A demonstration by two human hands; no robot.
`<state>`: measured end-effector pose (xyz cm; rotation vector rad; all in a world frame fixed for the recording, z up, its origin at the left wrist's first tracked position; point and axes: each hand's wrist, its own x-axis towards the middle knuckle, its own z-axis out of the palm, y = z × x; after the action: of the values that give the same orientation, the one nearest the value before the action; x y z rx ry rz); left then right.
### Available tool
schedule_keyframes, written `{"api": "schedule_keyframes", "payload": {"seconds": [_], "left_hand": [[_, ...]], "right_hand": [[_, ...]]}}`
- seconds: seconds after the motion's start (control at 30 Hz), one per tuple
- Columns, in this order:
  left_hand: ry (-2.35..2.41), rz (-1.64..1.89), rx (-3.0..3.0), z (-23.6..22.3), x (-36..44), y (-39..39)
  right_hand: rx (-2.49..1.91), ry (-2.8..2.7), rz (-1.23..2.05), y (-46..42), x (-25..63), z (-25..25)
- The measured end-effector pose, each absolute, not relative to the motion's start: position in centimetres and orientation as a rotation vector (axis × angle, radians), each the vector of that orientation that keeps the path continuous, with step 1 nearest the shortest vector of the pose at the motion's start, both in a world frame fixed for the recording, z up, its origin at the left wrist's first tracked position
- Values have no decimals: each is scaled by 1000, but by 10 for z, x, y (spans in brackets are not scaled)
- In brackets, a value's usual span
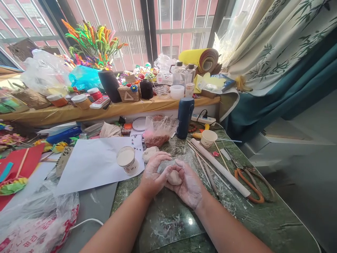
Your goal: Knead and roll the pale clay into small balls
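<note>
A small pale lump of clay (174,178) sits between my two hands above the powdery table. My right hand (190,186) cups it in the palm, fingers curled around it. From the other side, my left hand (155,172) presses its thumb against the lump, with its other fingers arched over. White powder coats both hands. Just behind the left hand lies a larger piece of pale clay (150,154). A paper cup of white powder (125,157) stands to the left on a white paper sheet (89,165).
To the right lie a pale rolling pin (221,168), thin sticks (204,170) and orange-handled scissors (249,186). Behind stand a paper cup (209,138), a dark blue bottle (185,117) and a plastic bag of reddish-brown material (159,131). A crowded windowsill (116,111) runs across the back.
</note>
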<state>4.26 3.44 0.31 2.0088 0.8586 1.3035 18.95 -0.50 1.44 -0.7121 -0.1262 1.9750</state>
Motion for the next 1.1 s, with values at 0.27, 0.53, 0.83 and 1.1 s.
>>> {"api": "schedule_keyframes", "payload": {"seconds": [0.27,0.53,0.83,1.1], "left_hand": [[805,914,1536,3,48,30],[954,693,1395,14,63,26],[975,765,1410,0,76,18],[1007,818,1579,-10,81,15]], "right_hand": [[-622,-167,1797,-3,193,20],[-734,-141,1651,0,190,15],[-800,-115,1577,5,185,8],[-711,-78,1627,7,186,3]]}}
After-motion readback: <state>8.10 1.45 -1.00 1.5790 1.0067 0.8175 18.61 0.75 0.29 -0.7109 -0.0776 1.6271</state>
